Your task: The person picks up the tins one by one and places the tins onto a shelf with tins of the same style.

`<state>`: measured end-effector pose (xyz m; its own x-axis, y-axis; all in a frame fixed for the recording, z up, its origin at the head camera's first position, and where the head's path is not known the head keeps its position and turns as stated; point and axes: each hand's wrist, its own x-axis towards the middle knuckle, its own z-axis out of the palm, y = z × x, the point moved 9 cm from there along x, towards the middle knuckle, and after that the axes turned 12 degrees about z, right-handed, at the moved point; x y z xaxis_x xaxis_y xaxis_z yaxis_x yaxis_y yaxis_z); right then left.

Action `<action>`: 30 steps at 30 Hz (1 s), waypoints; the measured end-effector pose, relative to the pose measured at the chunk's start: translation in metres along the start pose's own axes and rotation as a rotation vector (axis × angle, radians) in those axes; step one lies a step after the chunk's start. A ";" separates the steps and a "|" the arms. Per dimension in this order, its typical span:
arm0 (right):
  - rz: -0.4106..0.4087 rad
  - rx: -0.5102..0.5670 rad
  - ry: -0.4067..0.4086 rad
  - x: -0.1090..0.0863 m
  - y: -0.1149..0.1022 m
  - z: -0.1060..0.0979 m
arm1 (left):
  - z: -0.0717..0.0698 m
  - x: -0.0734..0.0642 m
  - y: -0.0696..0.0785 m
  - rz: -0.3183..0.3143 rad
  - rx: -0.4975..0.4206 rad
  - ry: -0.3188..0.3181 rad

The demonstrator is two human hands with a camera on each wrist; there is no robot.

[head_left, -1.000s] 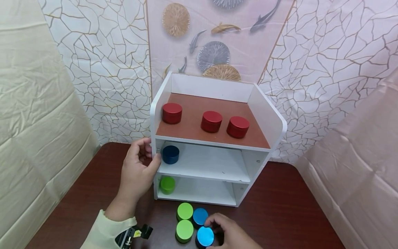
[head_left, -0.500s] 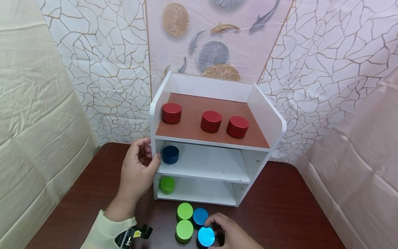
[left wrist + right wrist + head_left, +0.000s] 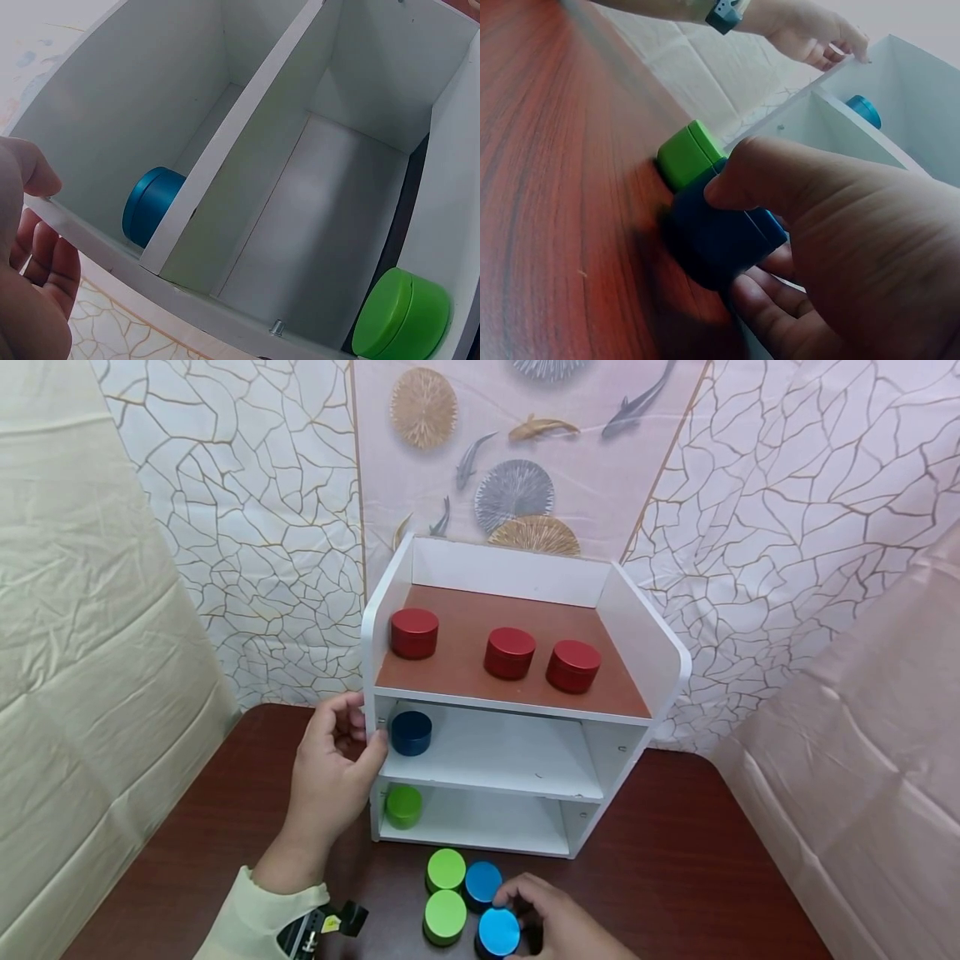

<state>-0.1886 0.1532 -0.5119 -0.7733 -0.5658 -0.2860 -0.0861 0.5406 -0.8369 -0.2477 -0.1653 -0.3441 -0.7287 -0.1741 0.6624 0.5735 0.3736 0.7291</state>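
Observation:
My left hand (image 3: 330, 777) grips the left side panel of a white shelf unit (image 3: 487, 752), thumb on its front edge and fingers curled outside. In the right wrist view, my right hand (image 3: 862, 232) pinches a round blue tin (image 3: 724, 225) between thumb and fingers, low over the table. The same blue tin (image 3: 498, 931) appears at the bottom of the head view. Close by stand a second blue tin (image 3: 482, 883) and two lime-green tins (image 3: 446, 868) (image 3: 445, 917). A darker blue tin (image 3: 411, 732) sits at the left of the middle shelf, above a green tin (image 3: 403, 807) on the bottom shelf.
Three red tins (image 3: 414, 633) (image 3: 510, 653) (image 3: 573, 666) stand on the unit's brown top, which has raised sides and back. The unit stands on a dark reddish-brown table (image 3: 705, 860). Patterned and plain cloths hang behind and on both sides.
My right hand and the blue tin it pinches have shifted slightly to the right, away from the green tin. My left hand keeps its place on the shelf unit.

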 end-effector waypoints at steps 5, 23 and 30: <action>0.017 0.000 -0.005 -0.001 -0.001 -0.002 | 0.000 0.000 0.000 0.005 0.001 0.001; -0.059 -0.125 0.059 -0.008 -0.012 -0.008 | 0.001 0.000 0.001 0.009 0.003 -0.007; -0.031 -0.147 0.073 -0.011 -0.021 -0.013 | 0.000 0.000 0.001 0.008 0.003 0.001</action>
<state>-0.1862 0.1566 -0.4850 -0.8123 -0.5393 -0.2221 -0.1969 0.6120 -0.7660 -0.2470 -0.1646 -0.3436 -0.7240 -0.1720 0.6681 0.5779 0.3776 0.7235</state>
